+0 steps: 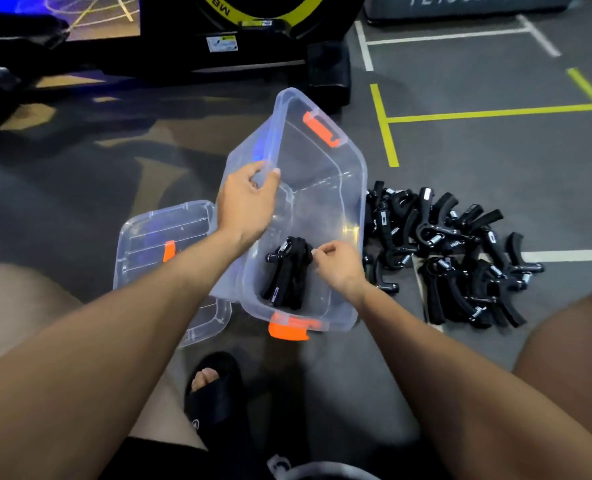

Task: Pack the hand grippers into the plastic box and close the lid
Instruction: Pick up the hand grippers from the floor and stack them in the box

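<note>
A clear plastic box with orange latches stands on the gym floor, tilted toward me. My left hand grips its left rim. A few black hand grippers lie inside at the near end. My right hand is inside the box, fingertips pinched at the top of those grippers. A pile of several black hand grippers lies on the floor just right of the box. The clear lid with an orange clip lies flat to the box's left, partly under my left forearm.
A black exercise machine base stands beyond the box. Yellow and white lines mark the grey floor. My foot in a black slide sandal rests near the box's front; my knees flank the view.
</note>
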